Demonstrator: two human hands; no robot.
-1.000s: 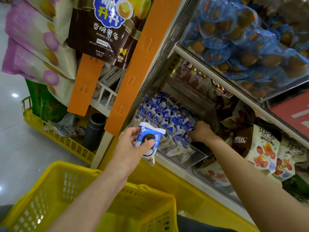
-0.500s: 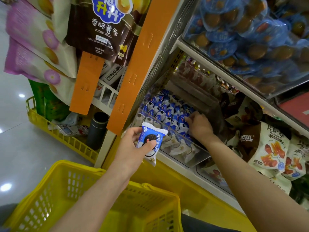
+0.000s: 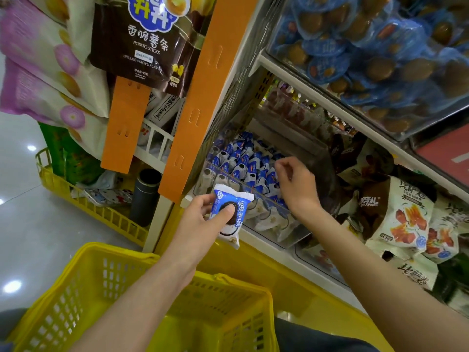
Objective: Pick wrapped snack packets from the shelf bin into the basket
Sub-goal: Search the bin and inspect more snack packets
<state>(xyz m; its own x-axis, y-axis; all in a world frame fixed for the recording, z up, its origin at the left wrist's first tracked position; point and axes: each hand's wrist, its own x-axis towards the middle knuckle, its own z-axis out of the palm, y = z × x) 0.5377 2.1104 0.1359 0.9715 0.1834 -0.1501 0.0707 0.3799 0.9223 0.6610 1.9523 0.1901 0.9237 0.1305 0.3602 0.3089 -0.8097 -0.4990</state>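
Head view: left hand [image 3: 200,219] pinches one packet [image 3: 232,212] before the bin [image 3: 297,233].
Right hand [image 3: 298,185]: curled over binned packets [image 3: 243,161]; grip unclear.
Basket [image 3: 83,275]: below left arm.
Orange strip [image 3: 200,97]: left of bin.

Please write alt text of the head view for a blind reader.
The left hand holds a blue-and-white wrapped snack packet, with a yellow plastic basket lower in the picture. The right hand, fingers curled, is over more such packets in a clear plastic shelf bin.
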